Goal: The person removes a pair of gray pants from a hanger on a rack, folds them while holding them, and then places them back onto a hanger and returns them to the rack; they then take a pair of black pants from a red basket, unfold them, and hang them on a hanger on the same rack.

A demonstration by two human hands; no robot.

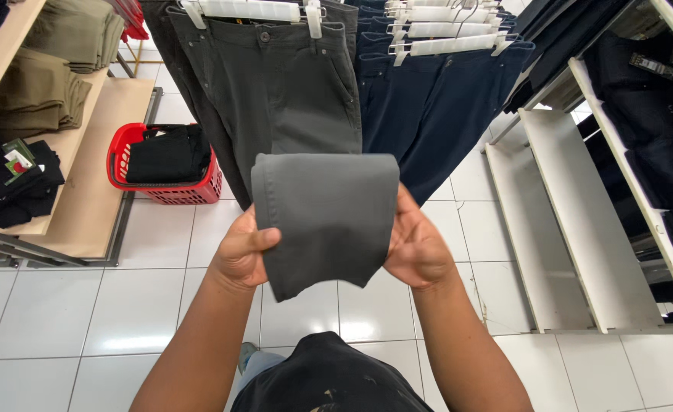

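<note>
Left hand point(243, 252) and right hand point(415, 248) each grasp one side edge of the folded grey trousers point(327, 217), held mid-air above the tiled floor point(146, 305), near the hanging trousers point(291, 84).

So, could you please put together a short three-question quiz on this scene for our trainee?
1. True or false: the folded grey trousers are held by both the left hand and the right hand.
2. What colour is the basket on the floor: A blue, B red, C green?
3. What hangs directly behind the folded pair?

Key: 1 true. 2 B. 3 Dark grey trousers on a white hanger.
</note>
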